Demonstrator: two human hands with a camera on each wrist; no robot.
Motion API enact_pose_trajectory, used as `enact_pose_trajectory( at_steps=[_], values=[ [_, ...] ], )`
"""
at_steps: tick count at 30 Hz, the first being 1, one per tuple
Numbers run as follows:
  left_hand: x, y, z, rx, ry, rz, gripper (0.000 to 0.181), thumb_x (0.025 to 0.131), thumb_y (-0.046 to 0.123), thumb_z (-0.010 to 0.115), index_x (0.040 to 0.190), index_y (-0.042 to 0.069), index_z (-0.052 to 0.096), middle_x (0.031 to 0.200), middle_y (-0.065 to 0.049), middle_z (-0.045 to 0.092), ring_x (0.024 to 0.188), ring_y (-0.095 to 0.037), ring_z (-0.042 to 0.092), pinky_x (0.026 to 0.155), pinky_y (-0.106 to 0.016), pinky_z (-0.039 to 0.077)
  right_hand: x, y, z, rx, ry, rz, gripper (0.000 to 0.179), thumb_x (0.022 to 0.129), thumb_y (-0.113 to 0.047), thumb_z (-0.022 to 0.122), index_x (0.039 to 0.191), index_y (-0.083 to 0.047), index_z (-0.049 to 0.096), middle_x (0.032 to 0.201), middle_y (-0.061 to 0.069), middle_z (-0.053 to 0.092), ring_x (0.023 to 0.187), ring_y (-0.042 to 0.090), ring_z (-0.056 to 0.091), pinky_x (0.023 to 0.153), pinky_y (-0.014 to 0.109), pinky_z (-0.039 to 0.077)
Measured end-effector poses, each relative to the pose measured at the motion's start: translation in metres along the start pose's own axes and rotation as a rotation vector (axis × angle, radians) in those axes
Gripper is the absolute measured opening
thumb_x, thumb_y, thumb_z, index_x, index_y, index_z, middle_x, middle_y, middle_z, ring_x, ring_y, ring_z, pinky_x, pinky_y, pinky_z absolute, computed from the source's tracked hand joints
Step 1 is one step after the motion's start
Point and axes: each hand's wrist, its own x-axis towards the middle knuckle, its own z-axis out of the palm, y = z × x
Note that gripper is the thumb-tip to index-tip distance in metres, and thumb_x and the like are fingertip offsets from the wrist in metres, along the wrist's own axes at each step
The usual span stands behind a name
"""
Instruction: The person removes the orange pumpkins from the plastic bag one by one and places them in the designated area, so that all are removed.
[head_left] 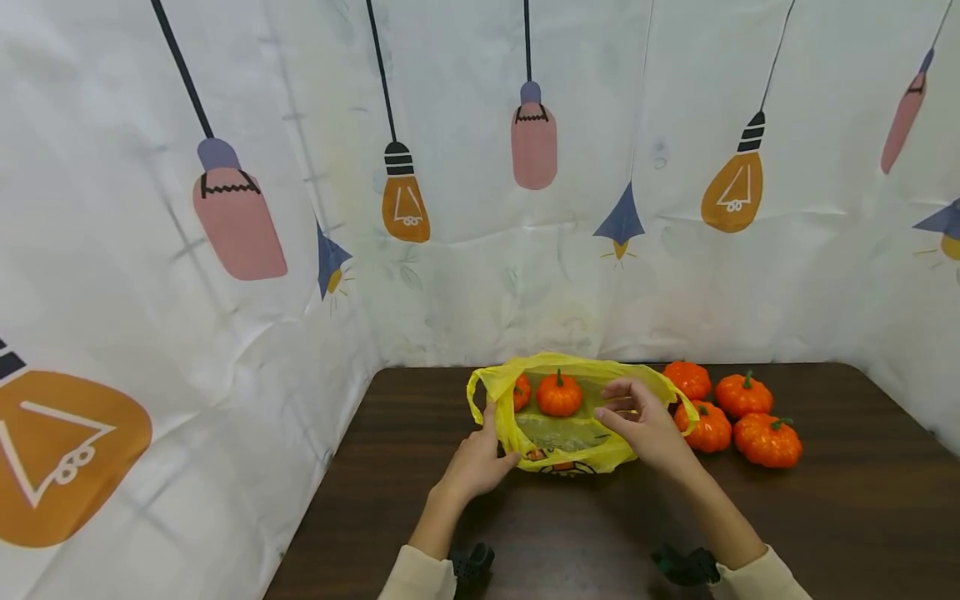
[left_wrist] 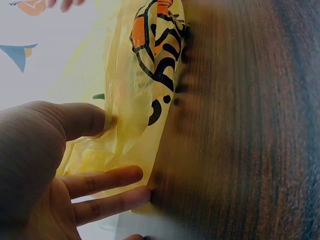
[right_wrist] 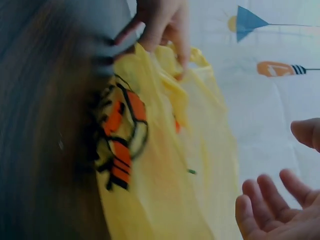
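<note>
A yellow plastic bag [head_left: 611, 454] with a black and orange print lies on the table, its mouth spread wide. Inside it sit two small orange pumpkins, one in the middle [head_left: 558, 395] and one at the left [head_left: 521, 392], partly covered by the bag's side. My left hand [head_left: 477, 458] is at the bag's left edge. In the left wrist view its thumb [left_wrist: 82, 121] touches the yellow film and its fingers are spread. Over the bag's right side is my right hand [head_left: 643, 425], with fingers loosely bent and nothing held; the right wrist view shows its fingers [right_wrist: 265, 197] apart.
Several more orange pumpkins [head_left: 768, 440] stand grouped on the dark wooden table [head_left: 862, 517], just right of the bag. Behind and to the left hangs a white cloth [head_left: 480, 292] printed with lamps. Dark wrist straps [head_left: 686, 567] show near the sleeves.
</note>
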Motion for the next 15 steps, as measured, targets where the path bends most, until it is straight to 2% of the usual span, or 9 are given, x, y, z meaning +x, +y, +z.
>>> enact_pose_trajectory(
  at_steps=[5,8,11,15],
  values=[
    [0.0,-0.001,0.0,0.011,0.004,-0.013,0.102,0.097,0.034,0.069,0.166,0.009,-0.002,0.058,0.001,0.048,0.045,-0.016,0.042,0.048,-0.032,0.036,0.013,0.01,0.015,0.035,-0.009,0.092,0.057,0.096,-0.032,0.072,0.14,-0.006,0.048,0.141,0.018,0.052,0.12,0.031,0.059,0.091,0.035,0.053],
    [0.0,-0.001,0.0,0.013,0.007,-0.011,0.102,0.097,0.034,0.069,0.166,0.009,-0.001,0.057,0.001,0.048,0.045,-0.016,0.042,0.047,-0.033,0.036,0.024,0.016,0.023,0.045,-0.006,0.133,0.064,0.094,-0.035,0.075,0.143,-0.006,0.046,0.144,0.02,0.05,0.119,0.031,0.059,0.093,0.043,0.054],
    [0.001,-0.001,0.001,0.015,0.005,-0.008,0.102,0.097,0.035,0.069,0.166,0.009,-0.002,0.057,0.001,0.049,0.044,-0.016,0.043,0.047,-0.032,0.036,0.034,0.023,0.028,0.048,-0.013,0.159,0.071,0.093,-0.037,0.075,0.147,-0.005,0.041,0.148,0.021,0.046,0.121,0.034,0.058,0.097,0.051,0.052],
    [0.001,-0.001,0.001,0.02,0.007,-0.002,0.102,0.097,0.035,0.069,0.165,0.008,-0.002,0.058,0.0,0.05,0.046,-0.017,0.044,0.048,-0.033,0.037,0.047,0.031,0.034,0.049,-0.041,0.189,0.075,0.095,-0.034,0.074,0.153,-0.004,0.036,0.155,0.02,0.039,0.126,0.038,0.055,0.097,0.053,0.051]
  ],
)
